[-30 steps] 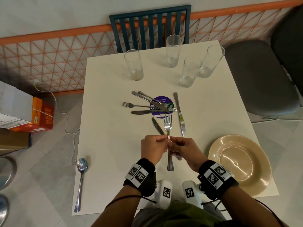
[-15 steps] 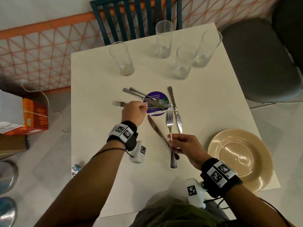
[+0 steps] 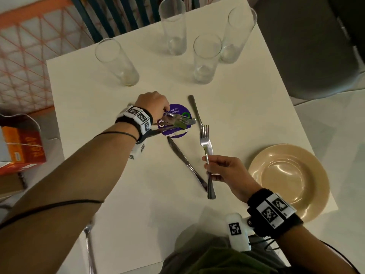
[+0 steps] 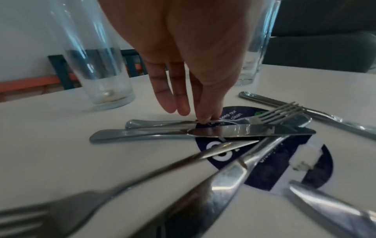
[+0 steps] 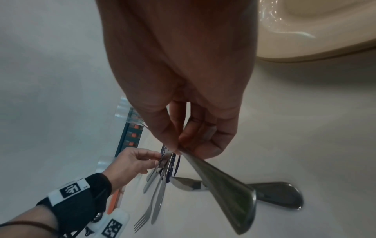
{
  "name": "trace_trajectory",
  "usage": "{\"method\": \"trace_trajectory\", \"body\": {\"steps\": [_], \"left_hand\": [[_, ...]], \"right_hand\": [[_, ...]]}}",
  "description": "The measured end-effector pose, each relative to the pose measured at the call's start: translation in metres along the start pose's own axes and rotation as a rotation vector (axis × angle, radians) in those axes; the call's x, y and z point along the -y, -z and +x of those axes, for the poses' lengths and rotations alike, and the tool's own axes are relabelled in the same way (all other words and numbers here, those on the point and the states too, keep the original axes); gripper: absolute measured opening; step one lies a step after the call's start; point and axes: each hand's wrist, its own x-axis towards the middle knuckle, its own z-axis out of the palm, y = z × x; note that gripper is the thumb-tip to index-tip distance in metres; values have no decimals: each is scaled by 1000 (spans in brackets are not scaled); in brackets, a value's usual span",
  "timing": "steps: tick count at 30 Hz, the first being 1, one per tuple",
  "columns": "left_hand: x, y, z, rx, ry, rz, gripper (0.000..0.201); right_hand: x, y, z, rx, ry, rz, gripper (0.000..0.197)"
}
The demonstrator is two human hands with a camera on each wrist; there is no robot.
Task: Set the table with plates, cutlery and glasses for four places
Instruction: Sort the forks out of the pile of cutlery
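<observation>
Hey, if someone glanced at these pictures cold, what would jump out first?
Probably the right hand holding a fork upright above the white table, beside the beige plate at the near right. Next, the left hand pinching into the cutlery pile on the purple sticker, with four empty glasses behind.

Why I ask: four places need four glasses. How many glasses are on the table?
4, all upright at the far side of the table: left glass alone, middle glass by the far edge, near glass before it, right glass near the corner. None seems hidden.

Overhead head view; close wrist views
</observation>
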Motion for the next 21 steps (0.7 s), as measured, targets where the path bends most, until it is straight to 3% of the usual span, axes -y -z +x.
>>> {"method": "trace_trajectory", "body": {"steps": [4,13,17,21], "left_hand": [[3,4,1,32,-63,42,28],[5,3,2,-36,-187,91,24],[14,20,-5,-200,-115,-101,24],[5,29,-38,-460,42,-491,20]], "right_hand": [[1,3,6,4,-18,1,19],[9,1,7,20,-24,1,19],[11,1,5,15,-11,25,19],[12,-1,3,1,8,43,20]]}}
